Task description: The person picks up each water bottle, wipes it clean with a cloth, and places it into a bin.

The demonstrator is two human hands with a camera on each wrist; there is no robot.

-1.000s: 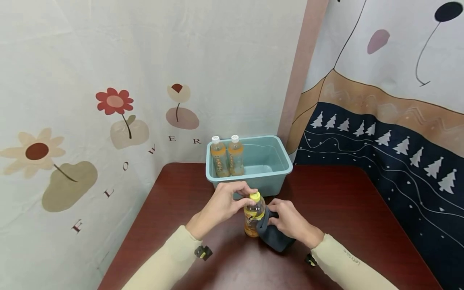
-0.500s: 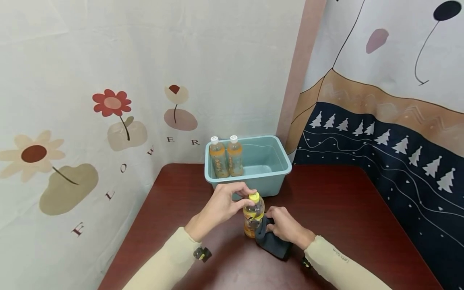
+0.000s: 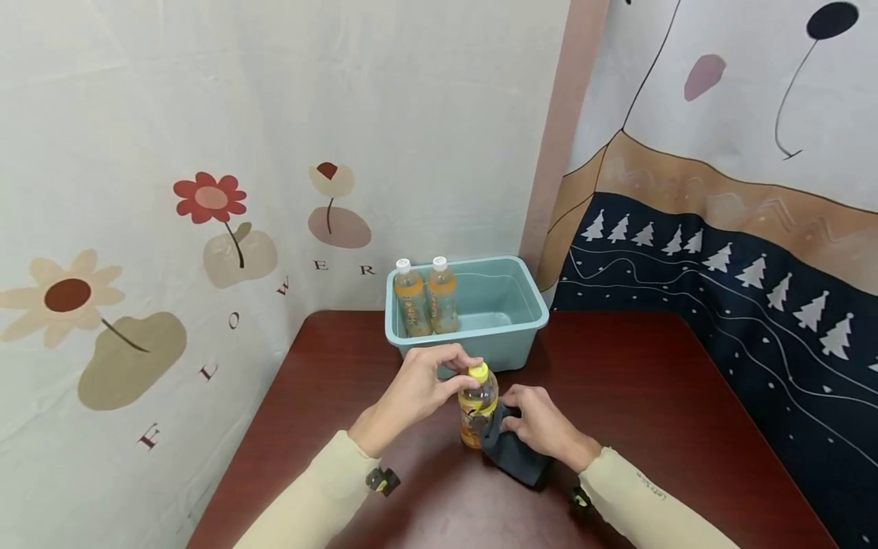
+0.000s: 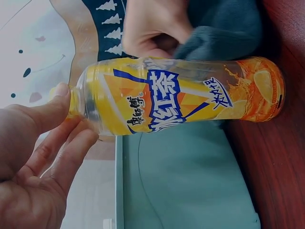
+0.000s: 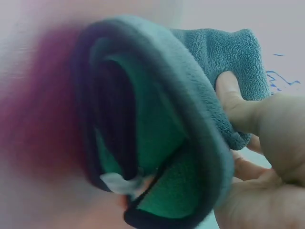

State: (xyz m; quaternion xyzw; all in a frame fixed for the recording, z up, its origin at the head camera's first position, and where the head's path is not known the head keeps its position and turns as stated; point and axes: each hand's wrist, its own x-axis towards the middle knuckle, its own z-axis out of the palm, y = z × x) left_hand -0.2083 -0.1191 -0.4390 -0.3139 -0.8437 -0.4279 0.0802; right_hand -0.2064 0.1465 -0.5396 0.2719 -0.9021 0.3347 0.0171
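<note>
- Nearest, two pale sleeves (image 3: pixel 318 496) reach in over a dark red table (image 3: pixel 672 427).
- The right hand (image 3: pixel 542 422) has its grip pinched on a dark grey cloth (image 3: pixel 516 457), which lies against the right side of a bottle (image 3: pixel 473 421).
- The left hand (image 3: pixel 420 387) has its grip closed on the bottle's yellow cap (image 3: pixel 479 371), thumb on one side, fingers on the other.
- The bottle stands upright on the table between the hands, just in front of a tub (image 3: pixel 504 347). It has a yellow printed label and orange at its foot; how much drink it holds cannot be told.
- The tub, pale blue-green and open-topped, sits toward the table's far edge.
- Inside it, two white-capped bottles (image 3: pixel 414 309) stand side by side at the left end, caps above the rim.
- Farthest, printed wall hangings (image 3: pixel 446 137) show flowers and trees.
</note>
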